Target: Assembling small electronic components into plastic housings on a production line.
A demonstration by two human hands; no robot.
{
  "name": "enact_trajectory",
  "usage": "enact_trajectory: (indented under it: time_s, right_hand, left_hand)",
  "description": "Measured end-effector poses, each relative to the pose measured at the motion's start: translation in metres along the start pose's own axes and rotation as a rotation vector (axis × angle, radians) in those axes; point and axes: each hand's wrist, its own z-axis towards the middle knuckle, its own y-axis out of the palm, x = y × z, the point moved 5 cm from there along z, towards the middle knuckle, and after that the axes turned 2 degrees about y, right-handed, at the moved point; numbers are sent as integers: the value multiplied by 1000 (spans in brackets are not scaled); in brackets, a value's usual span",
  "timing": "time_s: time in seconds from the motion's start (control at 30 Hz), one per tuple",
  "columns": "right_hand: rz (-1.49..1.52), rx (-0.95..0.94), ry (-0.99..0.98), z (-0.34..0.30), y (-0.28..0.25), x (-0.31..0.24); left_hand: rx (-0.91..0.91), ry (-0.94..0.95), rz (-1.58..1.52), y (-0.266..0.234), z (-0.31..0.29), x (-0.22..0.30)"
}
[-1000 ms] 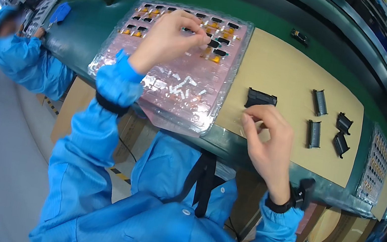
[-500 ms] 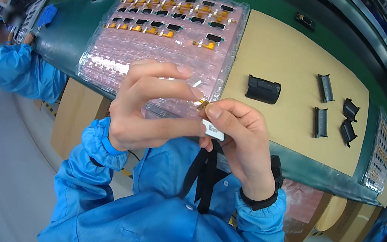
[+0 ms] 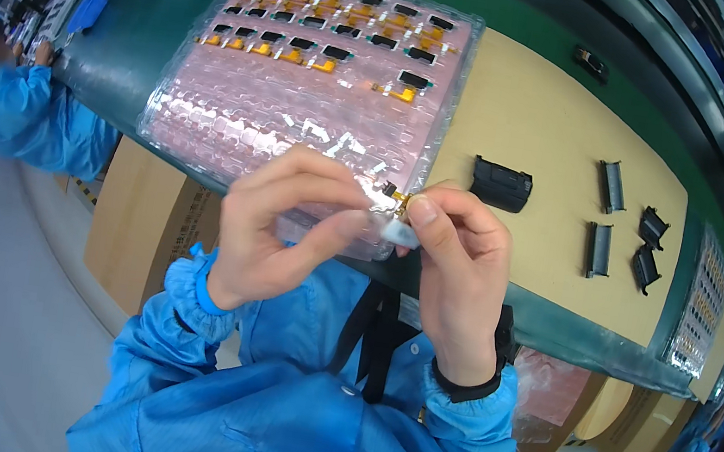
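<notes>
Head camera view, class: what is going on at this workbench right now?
A person in a blue smock holds a tiny flex-cable part up close, pinched between left hand and right hand, with a small white tab at the right fingers. Behind lies a pink bubble-wrap tray with rows of similar parts. On the tan mat sit a black housing and smaller black clips.

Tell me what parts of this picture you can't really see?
- Small gold and black part, head view: mostly covered by fingertips of the left hand and right hand.
- Pink tray: near edge hidden behind both hands.
- Tray at right: bent by the lens rim, pieces too small.
</notes>
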Motion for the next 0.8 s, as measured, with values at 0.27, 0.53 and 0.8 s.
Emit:
enact_trajectory:
  time_s: [0.27,0.53,0.8]
  right_hand:
    - [-98,-2,-139,-2,8,1]
    - [-139,8,-165,-2,10,5]
    - [-43,20,24,-2,6,10]
  left_hand:
    - [18,-191,-267,13,-6,-11]
    - [10,-190,-267,10,-7,-14]
    - [-14,-65,-11,3,-3,-7]
